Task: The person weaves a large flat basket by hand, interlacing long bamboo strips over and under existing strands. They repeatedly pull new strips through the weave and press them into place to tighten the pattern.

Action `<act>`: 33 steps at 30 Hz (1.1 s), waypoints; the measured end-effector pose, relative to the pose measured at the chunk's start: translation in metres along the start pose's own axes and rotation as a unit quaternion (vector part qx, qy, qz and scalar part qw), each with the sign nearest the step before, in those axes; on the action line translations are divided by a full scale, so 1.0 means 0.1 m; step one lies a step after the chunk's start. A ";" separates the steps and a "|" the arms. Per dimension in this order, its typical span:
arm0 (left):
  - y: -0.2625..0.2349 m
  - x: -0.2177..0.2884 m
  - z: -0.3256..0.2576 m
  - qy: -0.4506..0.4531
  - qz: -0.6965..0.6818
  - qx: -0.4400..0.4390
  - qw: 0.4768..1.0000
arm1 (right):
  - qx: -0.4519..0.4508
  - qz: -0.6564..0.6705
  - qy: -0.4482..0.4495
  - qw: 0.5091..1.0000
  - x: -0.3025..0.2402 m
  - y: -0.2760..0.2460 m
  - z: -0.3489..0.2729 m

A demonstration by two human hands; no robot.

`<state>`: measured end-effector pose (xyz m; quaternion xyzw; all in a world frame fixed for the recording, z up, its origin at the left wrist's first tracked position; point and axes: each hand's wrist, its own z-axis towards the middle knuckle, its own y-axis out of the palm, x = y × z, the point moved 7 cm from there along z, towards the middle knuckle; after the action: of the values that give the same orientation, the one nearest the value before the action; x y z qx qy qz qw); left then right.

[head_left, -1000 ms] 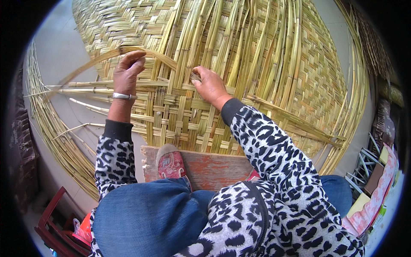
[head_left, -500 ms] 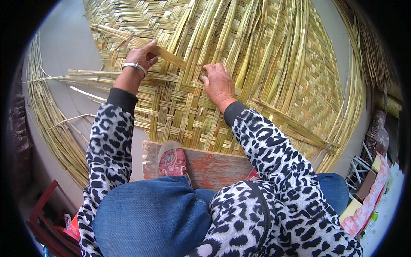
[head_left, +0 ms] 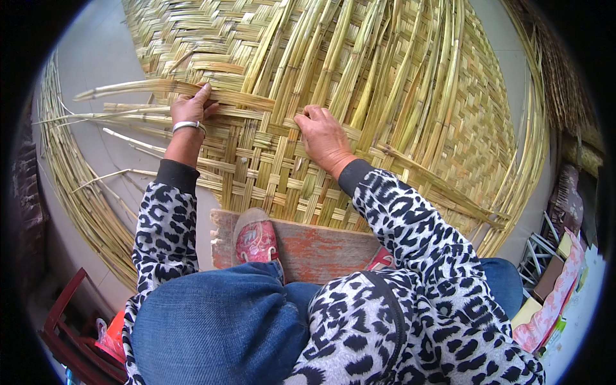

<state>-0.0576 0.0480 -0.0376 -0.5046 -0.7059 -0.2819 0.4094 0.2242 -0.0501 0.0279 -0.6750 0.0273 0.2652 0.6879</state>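
A large woven mat of flat, yellow-green split reeds (head_left: 262, 172) lies before me. My left hand (head_left: 190, 109), with a pale band at the wrist, is closed round a flattened reed strip (head_left: 128, 88) at the mat's left side. The strip runs almost level, and its right end reaches the weave near the lengthwise reeds. Over the weave rests my right hand (head_left: 325, 136), its fingers bent and pressed together at the foot of the raised lengthwise reeds (head_left: 332, 61). What lies under those fingertips is hidden.
Long loose reeds (head_left: 80, 186) curve along the floor at left, more at right. My red shoes (head_left: 256, 244) are on a worn wooden board (head_left: 321, 253) along the mat's near edge. A dark red chair frame (head_left: 64, 314) stands lower left; household items (head_left: 545, 282) crowd the right.
My left hand has moved left and down with the reed strip, which has swung from slanting to nearly level. My right hand has shifted slightly down and left.
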 end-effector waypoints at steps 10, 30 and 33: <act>-0.02 0.09 -0.16 0.026 0.014 -0.008 1.000 | -0.050 0.021 0.041 0.998 0.04 0.03 -0.02; 0.61 0.64 -0.18 0.042 0.120 -0.256 0.958 | -0.101 0.174 0.157 0.967 -0.29 0.04 0.98; 0.79 0.47 -0.05 -0.026 0.286 -0.259 0.922 | -0.043 0.222 0.179 0.957 -0.25 0.00 0.94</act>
<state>0.0110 0.0932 0.0041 -0.7806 -0.4440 -0.3127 0.3093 0.1728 0.0302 0.0462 -0.7175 0.2879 0.2870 0.5656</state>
